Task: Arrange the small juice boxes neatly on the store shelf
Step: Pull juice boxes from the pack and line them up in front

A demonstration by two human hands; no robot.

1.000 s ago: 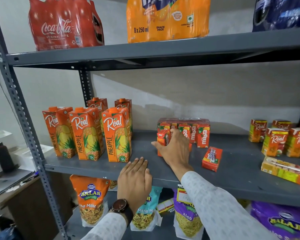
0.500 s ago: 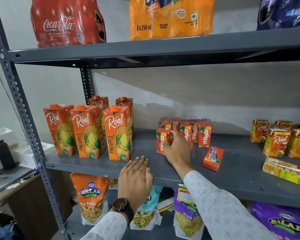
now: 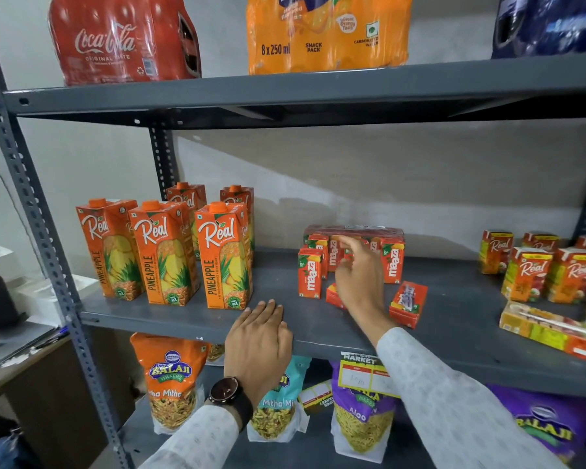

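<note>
Head view: the left hand (image 3: pixel 258 340) lies flat and released, palm down, on the front edge of the middle shelf (image 3: pixel 454 336). The right hand (image 3: pixel 359 275), fingers spread and grasping nothing, hovers before the upright Maaza boxes (image 3: pixel 310 273) grouped mid-shelf toward the back. 1 box (image 3: pixel 408 304) lies tipped just right of that hand; another (image 3: pixel 334 296) lies partly hidden beneath it.

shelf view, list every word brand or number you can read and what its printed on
"Coca-Cola": red shrink-wrapped bottle pack, top shelf.
"8 x 250 ml", "SNACK PACK": orange shrink-wrapped bottle pack.
"Real", "PINEAPPLE": tall orange juice cartons.
"maaza": small red-orange juice boxes.
"Real": small orange cartons, right.
"BALAJI WAFERS": orange snack bag, lower shelf.
"MARKET": yellow price tag; its handwriting is unreadable.
Fine print everywhere is blurred.
</note>
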